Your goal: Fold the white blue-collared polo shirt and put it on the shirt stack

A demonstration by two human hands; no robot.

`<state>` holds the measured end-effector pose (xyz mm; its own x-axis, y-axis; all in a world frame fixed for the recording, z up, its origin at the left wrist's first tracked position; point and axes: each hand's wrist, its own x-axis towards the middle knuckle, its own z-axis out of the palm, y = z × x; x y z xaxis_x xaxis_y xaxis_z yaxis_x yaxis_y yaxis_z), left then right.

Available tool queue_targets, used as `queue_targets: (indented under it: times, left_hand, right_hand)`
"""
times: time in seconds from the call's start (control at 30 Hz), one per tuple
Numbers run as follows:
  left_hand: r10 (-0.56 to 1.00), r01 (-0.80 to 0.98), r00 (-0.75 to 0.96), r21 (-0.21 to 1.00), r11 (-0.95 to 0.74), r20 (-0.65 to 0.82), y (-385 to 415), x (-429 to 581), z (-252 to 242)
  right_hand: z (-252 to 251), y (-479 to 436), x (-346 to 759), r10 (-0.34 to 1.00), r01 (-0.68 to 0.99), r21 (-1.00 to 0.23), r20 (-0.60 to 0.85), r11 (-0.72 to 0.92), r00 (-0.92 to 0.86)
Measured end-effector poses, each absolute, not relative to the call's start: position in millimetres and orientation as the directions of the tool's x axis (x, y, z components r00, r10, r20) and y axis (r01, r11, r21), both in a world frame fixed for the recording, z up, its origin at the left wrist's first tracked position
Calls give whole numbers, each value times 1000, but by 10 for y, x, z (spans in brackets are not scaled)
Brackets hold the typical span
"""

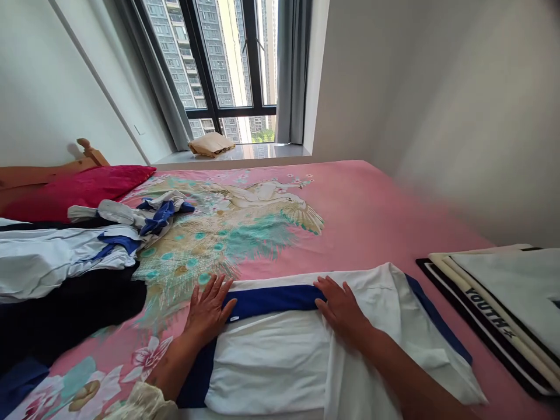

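“Two hands, the left hand [209, 309] and the right hand [343, 306], rest palms down on a garment [271, 344]. It is white with blue parts, laid out on a pink bed [350, 221].”

“Are they gripping it?”

“No. Both are open, fingers loosely spread. The left lies at the garment's far left corner, the right partway along the same edge, and a blue band [275, 300] runs between them.”

“How would it handle?”

“Light and soft, I'd judge, limp enough to wrinkle easily and not fragile. The far edge, under the fingers, looks a good place to take hold, one hand at each end of the band.”

“Any writing?”

“Well to the right of the right hand is a folded stack [520, 280]. A cream piece in it reads YOUTH [486, 309] in dark capitals, with a star after it. Beside the left thumb, a small white label [235, 318] sits on the band, too tiny to read.”

“And left of the left hand?”

“Loose clothes [52, 254], white, blue and black, in a rumpled pile. I can't make out lettering there.”
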<state>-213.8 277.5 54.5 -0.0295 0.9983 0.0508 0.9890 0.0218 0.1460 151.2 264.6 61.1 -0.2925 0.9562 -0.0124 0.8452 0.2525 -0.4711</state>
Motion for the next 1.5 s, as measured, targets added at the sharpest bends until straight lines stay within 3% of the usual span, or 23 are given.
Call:
queue_targets:
  times: [0.1, 0.2, 0.3, 0.4, 0.5, 0.57, 0.63, 0.7, 0.8, 0.93, 1.03, 1.27, 1.4, 1.5]
  left_hand:
    - [992, 994, -38, 95, 49, -116, 2730, -2086, 550]
    - [997, 991, -51, 121, 58, -61, 2583, -1920, 714]
    - [963, 939, 242, 220, -264, 123, 2070, -1689, 929]
    - [874, 831, 431, 280, -482, 224, 1212, -1478, 970]
    - [957, 865, 207, 418, -277, 205, 316, -1276, 753]
    - [991, 843, 62, 525, -116, 119, -167, -1134, 528]
    - [999, 792, -7, 610, -26, 51, -503, -989, 313]
    - [997, 767, -63, 641, 25, 36, -674, -854, 159]
    - [983, 814, -181, 567, 126, 41, -655, -718, 71]
    - [955, 864, -296, 423, 273, -12, -423, -696, 102]
    - [954, 865, -295, 409, 291, -55, -357, -708, 155]
    - [977, 732, -128, 681, -21, 168, -712, -571, 495]
    - [977, 484, -212, 872, 71, 38, -870, -498, 586]
    - [950, 175, -301, 974, 142, -84, -891, -459, 478]
  right_hand:
    - [613, 2755, 1577, 944, 833, -504, -99, 226, -316]
    - [643, 2701, 1763, 961, 732, -640, 34, 233, -276]
    - [710, 2366, 2072, 954, 606, -738, 257, 298, -157]
    - [696, 1754, 2406, 953, 536, -802, 302, 264, -17]
    - [539, 1027, 2602, 946, 474, -880, 181, 33, 270]
    - [385, 570, 2573, 910, 354, -920, -8, -170, 414]
    - [225, 192, 2402, 897, 187, -915, -281, -358, 341]
    - [82, -64, 2133, 854, 54, -854, -512, -517, 91]
    - [-65, -194, 1707, 756, -84, -753, -638, -652, -150]
    - [-120, -78, 1290, 669, -277, -609, -667, -743, -328]
    - [-106, -8, 1090, 668, -381, -553, -665, -741, -334]
    - [142, -187, 1089, 660, -607, -329, -590, -723, -466]
    - [301, -340, 1176, 714, -668, -299, -473, -682, -516]
    - [329, -410, 1182, 731, -662, -334, -444, -672, -518]
